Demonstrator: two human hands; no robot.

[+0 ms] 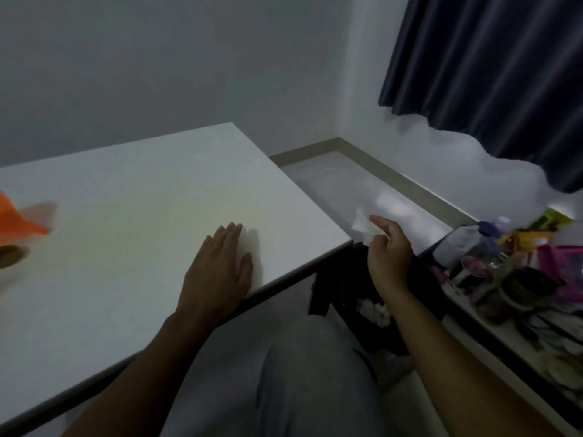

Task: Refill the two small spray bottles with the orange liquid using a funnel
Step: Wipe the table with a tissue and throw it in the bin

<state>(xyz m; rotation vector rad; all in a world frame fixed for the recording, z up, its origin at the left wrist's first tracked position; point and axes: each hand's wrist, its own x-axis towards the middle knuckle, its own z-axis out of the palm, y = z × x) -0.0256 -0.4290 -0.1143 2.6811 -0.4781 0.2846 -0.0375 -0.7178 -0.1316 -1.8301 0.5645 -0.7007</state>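
An orange funnel (19,220) lies at the left edge of the white table (132,184), cut off by the frame. Below it sits a dark round object (11,255), blurred and partly out of view. My left hand (220,269) rests flat on the table near its right front corner. My right hand (389,250) is off the table to the right and pinches a crumpled white tissue (362,225) above a dark bin (362,298). No spray bottles are in view.
The dark bin beside the table holds white crumpled paper (373,309). A low shelf (473,313) at the right is crowded with bottles, jars and a pink container (561,263). A dark curtain (492,74) hangs at the upper right.
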